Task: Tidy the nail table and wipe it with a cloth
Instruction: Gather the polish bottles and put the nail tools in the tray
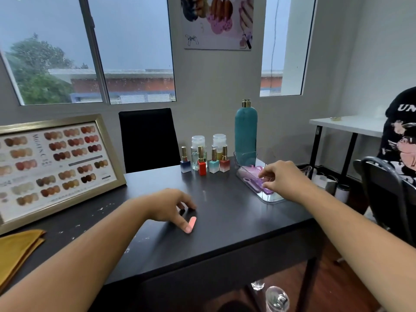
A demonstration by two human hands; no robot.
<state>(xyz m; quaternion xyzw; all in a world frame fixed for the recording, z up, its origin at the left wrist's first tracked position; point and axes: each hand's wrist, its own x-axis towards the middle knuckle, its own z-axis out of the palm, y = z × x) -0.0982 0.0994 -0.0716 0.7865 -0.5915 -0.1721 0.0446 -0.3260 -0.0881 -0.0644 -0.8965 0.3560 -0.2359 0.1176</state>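
The flat pink nail file [191,224] could skid toward the bench's [225,233] front edge if the left hand [167,207] presses instead of lifting it, since it lies flush on the dark top. It sits near the bench's middle, touching the left fingers [183,225], which are loosely curled, not yet pinching. The right hand's [282,179] fingers pinch a purple tool [266,189] inside the clear tray [270,200] at the right edge.

- Gold-framed nail colour chart [54,167] stands at the dark surface's [225,233] left.
- Folded yellow cloth [18,251] lies before the chart, lower left of frame.
- Small square-based polish bottles [203,164] stand at the back centre.
- Clear plastic tray [270,198] sits to their right.
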